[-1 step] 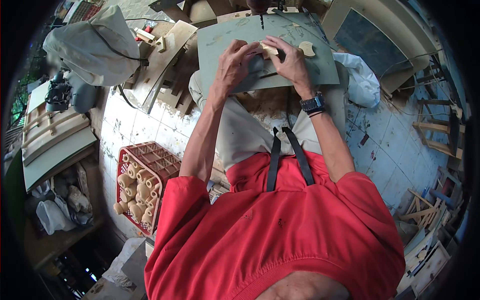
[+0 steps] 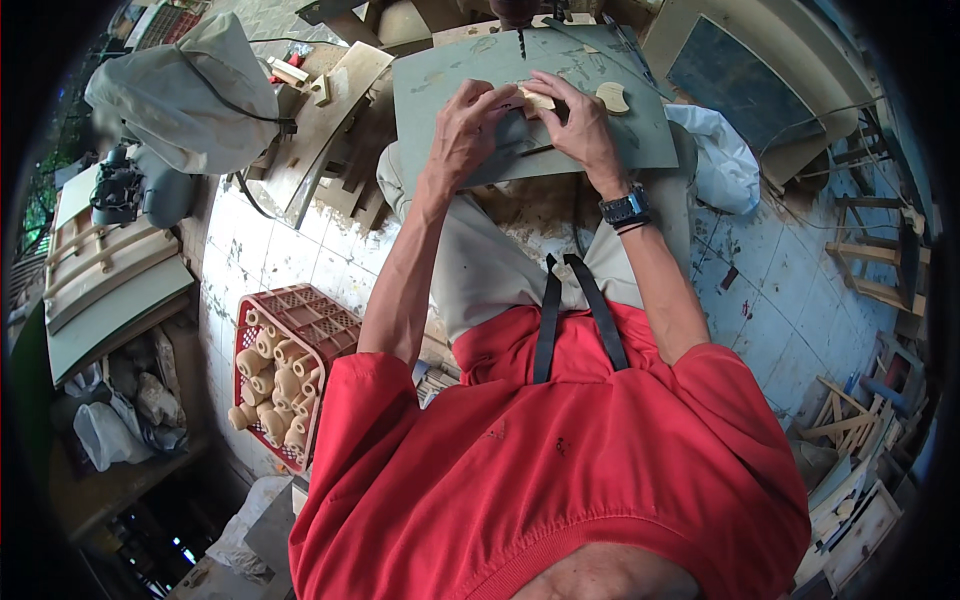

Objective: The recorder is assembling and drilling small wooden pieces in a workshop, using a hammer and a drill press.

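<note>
Both my hands rest over a grey-green board, around a small pale wooden piece. My left hand has its fingers curled, with the tips pinched at the piece's left end; part of that grip is hidden. Bent over the piece from the right, my right hand holds it between thumb and fingers, and a dark watch is on that wrist. Just beyond the hands, a drill bit points down from a dark chuck. Another pale wooden piece with curved notches lies right of my right hand.
A thin dark stick lies on the board between my wrists. On the floor at left, a red plastic crate holds several turned wooden pieces. A white sack sits right of the board. Wood scraps pile up at lower right.
</note>
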`<action>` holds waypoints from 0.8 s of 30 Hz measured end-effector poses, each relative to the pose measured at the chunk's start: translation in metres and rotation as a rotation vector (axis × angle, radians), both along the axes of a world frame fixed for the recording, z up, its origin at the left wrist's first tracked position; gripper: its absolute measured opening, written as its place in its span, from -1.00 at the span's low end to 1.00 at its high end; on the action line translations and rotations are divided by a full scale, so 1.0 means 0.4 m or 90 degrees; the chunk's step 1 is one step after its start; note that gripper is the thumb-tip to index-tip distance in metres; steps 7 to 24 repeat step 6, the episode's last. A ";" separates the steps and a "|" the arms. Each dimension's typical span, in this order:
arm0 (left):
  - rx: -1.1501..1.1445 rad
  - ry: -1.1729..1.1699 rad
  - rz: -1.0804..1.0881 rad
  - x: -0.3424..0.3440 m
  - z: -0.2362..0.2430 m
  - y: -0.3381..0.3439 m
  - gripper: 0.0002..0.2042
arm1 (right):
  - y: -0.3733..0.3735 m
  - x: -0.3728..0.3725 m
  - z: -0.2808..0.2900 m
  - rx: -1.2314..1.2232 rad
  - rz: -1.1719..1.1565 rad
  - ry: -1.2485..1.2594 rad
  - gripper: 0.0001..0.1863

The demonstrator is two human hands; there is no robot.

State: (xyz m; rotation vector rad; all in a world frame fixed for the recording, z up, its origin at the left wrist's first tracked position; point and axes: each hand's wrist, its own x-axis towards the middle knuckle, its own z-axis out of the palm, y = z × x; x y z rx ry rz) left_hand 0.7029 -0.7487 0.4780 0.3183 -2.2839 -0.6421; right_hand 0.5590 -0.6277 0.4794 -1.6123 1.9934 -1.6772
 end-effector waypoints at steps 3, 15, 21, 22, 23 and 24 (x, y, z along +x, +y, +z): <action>-0.009 -0.016 -0.009 -0.001 0.007 -0.005 -0.68 | 0.006 -0.007 -0.018 0.011 0.015 -0.034 -0.64; -0.058 -0.085 0.001 -0.005 0.008 -0.014 -0.64 | 0.014 -0.010 -0.026 0.041 0.016 -0.014 -0.61; -0.058 -0.085 0.001 -0.005 0.008 -0.014 -0.64 | 0.014 -0.010 -0.026 0.041 0.016 -0.014 -0.61; -0.058 -0.085 0.001 -0.005 0.008 -0.014 -0.64 | 0.014 -0.010 -0.026 0.041 0.016 -0.014 -0.61; -0.058 -0.085 0.001 -0.005 0.008 -0.014 -0.64 | 0.014 -0.010 -0.026 0.041 0.016 -0.014 -0.61; -0.058 -0.085 0.001 -0.005 0.008 -0.014 -0.64 | 0.014 -0.010 -0.026 0.041 0.016 -0.014 -0.61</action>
